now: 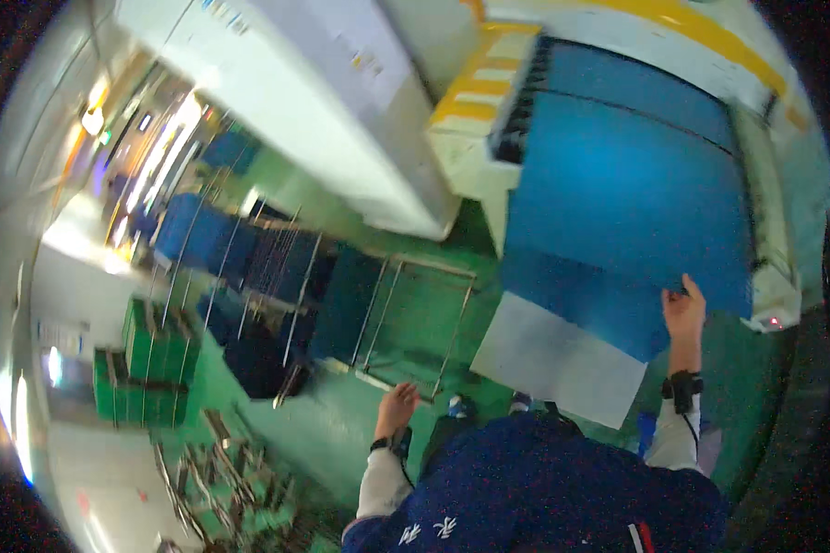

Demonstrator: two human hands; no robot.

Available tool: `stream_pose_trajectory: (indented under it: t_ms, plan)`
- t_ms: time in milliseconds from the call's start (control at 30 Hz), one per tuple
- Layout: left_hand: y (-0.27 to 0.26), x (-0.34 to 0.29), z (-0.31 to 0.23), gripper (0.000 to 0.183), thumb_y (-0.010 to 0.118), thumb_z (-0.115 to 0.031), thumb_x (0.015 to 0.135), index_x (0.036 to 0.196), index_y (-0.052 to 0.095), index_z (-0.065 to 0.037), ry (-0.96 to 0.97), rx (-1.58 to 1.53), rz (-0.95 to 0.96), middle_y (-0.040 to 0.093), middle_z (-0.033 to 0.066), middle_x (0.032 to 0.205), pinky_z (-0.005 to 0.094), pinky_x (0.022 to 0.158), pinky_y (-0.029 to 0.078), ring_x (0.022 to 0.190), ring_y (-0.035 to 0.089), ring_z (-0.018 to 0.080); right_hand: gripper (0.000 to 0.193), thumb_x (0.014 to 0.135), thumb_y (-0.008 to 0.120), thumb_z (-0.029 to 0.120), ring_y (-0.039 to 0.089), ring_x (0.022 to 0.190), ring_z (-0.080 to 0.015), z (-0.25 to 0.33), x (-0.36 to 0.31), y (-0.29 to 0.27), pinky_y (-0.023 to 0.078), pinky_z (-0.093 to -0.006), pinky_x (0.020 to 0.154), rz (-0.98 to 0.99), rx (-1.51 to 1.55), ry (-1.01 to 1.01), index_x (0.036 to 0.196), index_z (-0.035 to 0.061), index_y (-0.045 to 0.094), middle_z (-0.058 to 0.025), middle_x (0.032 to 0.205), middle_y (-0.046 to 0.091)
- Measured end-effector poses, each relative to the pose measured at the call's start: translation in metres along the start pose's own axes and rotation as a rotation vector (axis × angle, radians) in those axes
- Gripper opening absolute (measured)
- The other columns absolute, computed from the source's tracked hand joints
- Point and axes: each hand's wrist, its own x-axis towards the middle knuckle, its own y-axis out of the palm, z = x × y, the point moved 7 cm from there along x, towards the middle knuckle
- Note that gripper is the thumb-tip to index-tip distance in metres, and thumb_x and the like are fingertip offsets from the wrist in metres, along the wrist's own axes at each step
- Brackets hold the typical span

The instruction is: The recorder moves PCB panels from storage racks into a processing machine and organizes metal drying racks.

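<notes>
A broad, flat, blue sheet-like surface (627,184) is seen laid along the bed of a cream machine, its near end reaching past the machine's end toward the person. Whether it is loose cloth or a belt cannot be told. Below its near edge, a flat grey-white panel (563,359) is exposed.

The right hand (683,309) is held over the blue surface near its right edge, with fingers curled; whether anything is pinched in its grip cannot be told. The left hand (398,405) is held low, just beside a corner of a thin, pale metal bar frame (456,336); whether its grip is closed on a bar cannot be told.

As a judgement, the surface is spread and nothing is seen stacked on it; how much is left cannot be read.

The blue surface is bordered at the left by a yellow-and-white striped guard (480,83) and at the right by a cream side rail (773,230). Open room is offered by the green floor (332,433) left of the left hand; less is left at the right rail.
</notes>
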Motion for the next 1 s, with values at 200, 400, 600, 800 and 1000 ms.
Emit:
stream_pose_trajectory:
  t_ms: [200,400,600,800,1000]
  plan:
    - [0.002,-0.035,0.0,0.031,0.049,-0.007,0.093,0.121,0.047,0.005,-0.145,-0.234,-0.222,0.056,0.0152,0.119,0.0346,0.081,0.051,0.101,0.06,0.0257,0.02,0.083,0.068,0.014,0.055,0.082,-0.023,-0.005,0.003,-0.002,0.048,-0.0357,0.075,-0.018,0.082,0.032,0.097,0.0027,0.059,-0.0113,0.092,0.061]
    - [-0.028,-0.055,0.016,0.037,0.052,-0.016,0.093,0.124,0.048,0.003,-0.143,-0.27,-0.265,0.058,0.0148,0.115,0.0362,0.079,0.052,0.096,0.061,0.0269,0.022,0.084,0.067,0.014,0.053,0.084,-0.0234,0.004,0.017,-0.001,0.05,-0.0365,0.075,0.016,-0.115,-0.087,0.099,0.0007,0.059,-0.0131,0.095,0.059]
    - [-0.053,-0.064,0.011,0.025,0.052,-0.017,0.094,0.113,0.054,-0.001,-0.172,-0.221,-0.311,0.061,0.0119,0.104,0.0359,0.072,0.052,0.088,0.061,0.0254,0.022,0.088,0.064,0.017,0.054,0.089,-0.0245,0.0,0.041,-0.006,0.049,-0.0349,0.08,0.153,-0.233,-0.15,0.099,-0.0013,0.058,-0.013,0.095,0.059]
    - [-0.088,-0.061,-0.02,0.018,0.052,-0.017,0.094,0.103,0.055,-0.002,-0.131,-0.308,-0.272,0.062,0.0117,0.099,0.036,0.068,0.052,0.083,0.061,0.0244,0.03,0.093,0.056,0.019,0.054,0.098,-0.0244,-0.045,0.028,0.006,0.047,-0.0367,0.085,0.2,0.053,0.02,0.113,-0.003,0.054,-0.013,0.109,0.058]
    - [-0.225,-0.036,-0.024,0.029,0.053,-0.018,0.093,0.115,0.052,0.001,0.079,-0.044,-0.097,0.061,0.0124,0.104,0.0352,0.077,0.053,0.089,0.061,0.0257,0.038,0.096,0.049,0.028,0.052,0.115,-0.0201,-0.143,-0.023,0.05,0.042,-0.0329,0.095,0.364,-0.18,0.034,0.123,0.0014,0.053,-0.0115,0.128,0.054]
